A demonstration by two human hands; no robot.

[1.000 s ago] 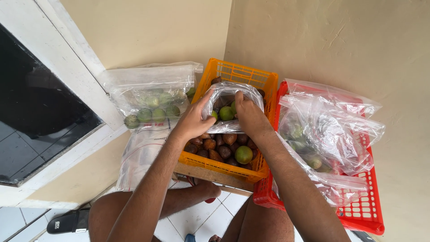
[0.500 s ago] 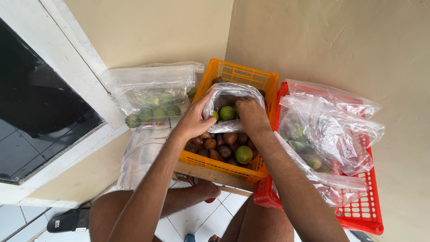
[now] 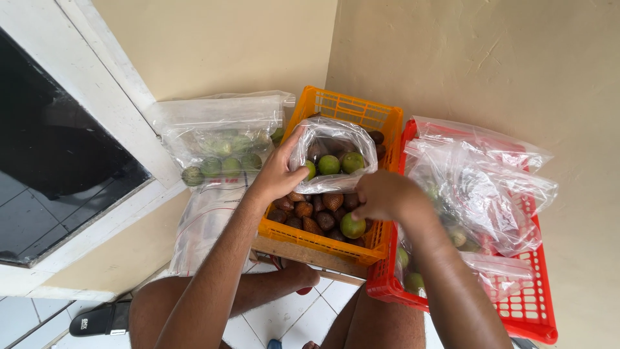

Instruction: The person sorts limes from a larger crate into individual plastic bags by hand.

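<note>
My left hand (image 3: 279, 173) holds the left edge of a clear plastic bag (image 3: 336, 138) open above an orange crate (image 3: 349, 110). Inside the bag lie a few green round fruits (image 3: 329, 164). The crate also holds several brown scaly fruits (image 3: 311, 208). My right hand (image 3: 382, 195) has come down over the crate, its fingers closing on a green fruit (image 3: 352, 227) near the crate's front right corner.
A red crate (image 3: 529, 297) at the right holds clear bags with green fruits. At the left, more clear bags of green fruits (image 3: 219, 139) lean against the wall by a dark window. My bare legs and a black sandal (image 3: 100, 318) are on the tiled floor below.
My right hand came out of the bag's mouth and moved down to the green fruit in the crate. One more green fruit now lies in the bag. My left hand stayed put.
</note>
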